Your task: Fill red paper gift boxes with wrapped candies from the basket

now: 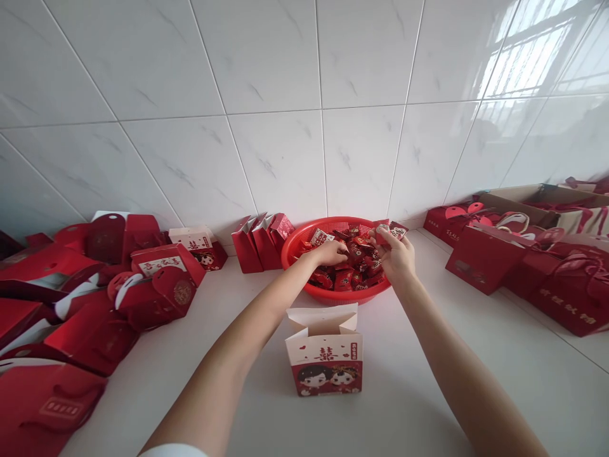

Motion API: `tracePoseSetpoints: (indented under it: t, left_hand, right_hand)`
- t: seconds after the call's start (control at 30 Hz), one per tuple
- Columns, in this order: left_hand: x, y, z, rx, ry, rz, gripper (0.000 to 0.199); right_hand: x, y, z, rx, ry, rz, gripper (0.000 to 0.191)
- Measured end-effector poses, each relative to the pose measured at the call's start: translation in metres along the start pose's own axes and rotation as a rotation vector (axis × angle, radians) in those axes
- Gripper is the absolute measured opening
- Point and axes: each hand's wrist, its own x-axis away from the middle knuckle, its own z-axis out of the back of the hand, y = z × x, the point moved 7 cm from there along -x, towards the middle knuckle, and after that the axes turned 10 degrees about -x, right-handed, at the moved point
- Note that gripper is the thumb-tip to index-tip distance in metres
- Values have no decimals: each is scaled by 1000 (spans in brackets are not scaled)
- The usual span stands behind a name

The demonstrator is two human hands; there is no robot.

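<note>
A red plastic basket (pixel 290 266) full of red-wrapped candies (pixel 343 279) stands against the wall. My left hand (pixel 332 252) reaches over its left side, fingertips pinched together down among the candies; whether anything is between them is hidden. At the basket's right rim my right hand (pixel 398 257) holds wrapped candies (pixel 383 235), with thumb and fingers closed round them. Between my forearms, in front of the basket, an open paper gift box (pixel 325 362) stands upright, white above and red below, printed with two cartoon figures. Its top flaps are spread.
Several red gift boxes (pixel 157 295) are piled along the left. Narrow red paper bags (pixel 259 244) stand left of the basket. On the right sit more red boxes (pixel 492 257) and an open carton (pixel 516 193). White tiled wall (pixel 276 158) closes off the back of the counter.
</note>
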Motion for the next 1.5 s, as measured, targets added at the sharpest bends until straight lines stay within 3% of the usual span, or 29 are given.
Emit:
tracePoseSetpoints:
  t: [0.2,0.3,0.47,0.63,0.9,1.0,1.13,1.27,1.37,1.5]
  left_hand:
    - [3,36,6,2,94,-199,24]
    - [7,52,0,-103,28,-306,38]
    - [10,51,-7,-471,-112,-127,49]
    - [12,53,6,-572,-1,-23,36]
    - [12,32,15,-645,74,183,15]
    - [13,34,15,-642,85,150,23]
    - [14,52,13,-653,106,-97,39]
    - [13,57,0,-633,-39,-217,54]
    - [11,54,-7,-636,-150,-171,64]
    - [10,51,-9,-669,-199,-118,61]
  right_hand:
    - [-3,-1,8,-49,68,33,29]
    - [-4,0,9,-51,78,29,29]
    - [-5,0,9,-35,68,24,28]
    - [-6,0,9,-11,27,15,29]
    - [0,-2,6,-33,85,22,23]
    - [3,-3,3,-25,81,15,22]
    - [5,-4,2,-21,84,5,20]
    - [6,-5,1,-8,86,-12,20]
    - [7,-6,1,-6,91,-15,20]
    - [7,-5,-1,-2,72,-25,22]
